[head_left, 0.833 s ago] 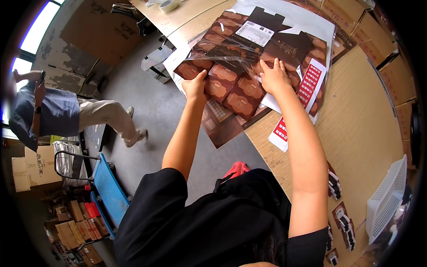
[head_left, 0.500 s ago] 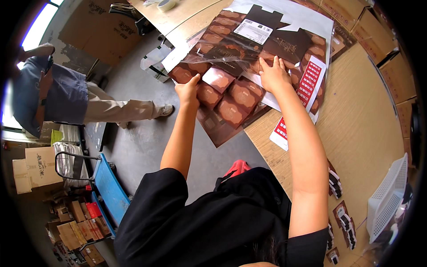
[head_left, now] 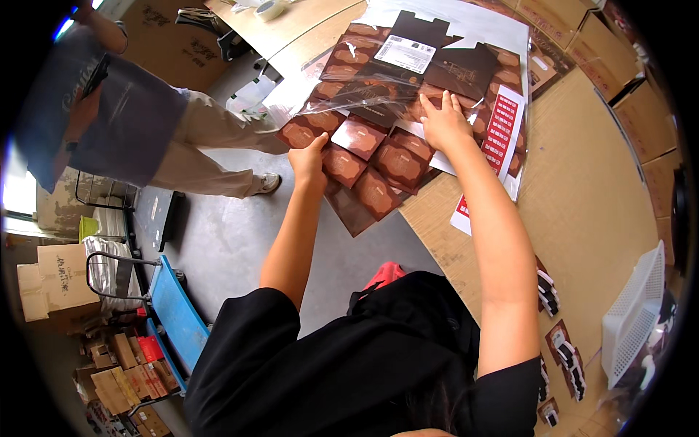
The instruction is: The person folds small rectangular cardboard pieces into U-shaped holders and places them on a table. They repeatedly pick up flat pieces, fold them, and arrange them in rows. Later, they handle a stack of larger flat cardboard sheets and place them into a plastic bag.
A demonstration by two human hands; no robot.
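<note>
My left hand (head_left: 309, 162) grips the near left edge of a layer of brown printed cards (head_left: 376, 191), thumb on top and fingers hidden beneath. The cards, with clear plastic film around them, jut over the table's edge. Fingers spread, my right hand (head_left: 445, 125) rests on their upper part. Beyond it lie a flat black die-cut carton (head_left: 459, 71) and a white label (head_left: 405, 54) under the film. A sheet of red stickers (head_left: 502, 131) lies beside my right wrist, with another sticker sheet (head_left: 461, 218) partly hidden by my forearm.
The wooden table (head_left: 582, 189) spans the right side, with cardboard boxes (head_left: 641, 124) along its far edge and a white plastic basket (head_left: 633, 313) near right. Small carded items (head_left: 568, 360) lie near me. Leftward, a person (head_left: 138, 116) stands beyond a blue trolley (head_left: 178, 313).
The person at the left has come closer to the table. My hands keep their hold and place on the cards; the front cards have shifted and tilted slightly.
</note>
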